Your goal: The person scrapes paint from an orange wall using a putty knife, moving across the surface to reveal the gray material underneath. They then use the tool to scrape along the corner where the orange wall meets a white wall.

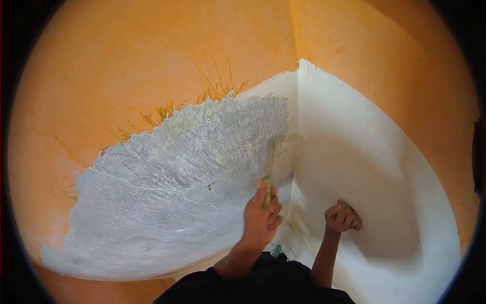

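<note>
My left hand (260,218) is wrapped round the greenish handle of a scraper (271,157). The tool's blade points upward and looks smeared by motion, close to the right part of a rough grey scraped patch (192,152) on the wall. Whether the blade touches the wall cannot be told. My right hand (343,217) is closed in a fist with its knuckles up against the smooth white wall (364,152) to the right of the corner. Nothing shows in its fingers.
Orange wall (126,50) surrounds the grey and white areas, with scratch marks along the patch's upper edge. A crack and a small hole mark the grey patch. Low in the corner, floor tiles and a small green thing (276,251) show.
</note>
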A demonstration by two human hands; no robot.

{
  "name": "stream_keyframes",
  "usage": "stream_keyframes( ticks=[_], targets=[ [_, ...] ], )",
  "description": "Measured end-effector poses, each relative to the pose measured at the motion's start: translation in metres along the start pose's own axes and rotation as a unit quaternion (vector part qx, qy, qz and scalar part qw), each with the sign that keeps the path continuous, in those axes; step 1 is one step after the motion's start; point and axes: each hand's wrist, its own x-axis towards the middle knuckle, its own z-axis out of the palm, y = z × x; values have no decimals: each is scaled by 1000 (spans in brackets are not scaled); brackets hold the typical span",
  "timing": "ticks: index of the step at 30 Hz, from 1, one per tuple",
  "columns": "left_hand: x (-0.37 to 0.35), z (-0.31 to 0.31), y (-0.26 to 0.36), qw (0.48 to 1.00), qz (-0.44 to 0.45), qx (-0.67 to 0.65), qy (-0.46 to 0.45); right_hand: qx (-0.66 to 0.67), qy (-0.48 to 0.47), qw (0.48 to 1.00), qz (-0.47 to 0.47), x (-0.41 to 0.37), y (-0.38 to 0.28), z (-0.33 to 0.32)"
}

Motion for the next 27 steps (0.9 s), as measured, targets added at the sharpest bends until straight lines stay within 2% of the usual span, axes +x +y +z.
stream_keyframes(
  ticks=[3, 6, 9, 12, 23, 27],
  targets=[
    [0, 0, -7, 1000, 8, -7, -1, -5, -16, 1000, 12, 1, -6, -10],
    [-2, -12, 1, 1000, -2, -1, -10, 7, 8, 1000, 13, 2, -5, -4],
    [5, -1, -2, 994, -44, -73, -70, -1, 12, 1000, 17, 8, -7, -4],
    [7, -25, 1, 980, -80, -124, -136, 12, -6, 1000, 10, 2, -4, -5],
    [12, -12, -1, 980, -81, -128, -129, 0, -2, 1000, 12, 7, -8, -9],
    [1, 10, 31, 976, -60, -109, -179, 18, 3, 1000, 6, 3, -4, -5]
  ],
)
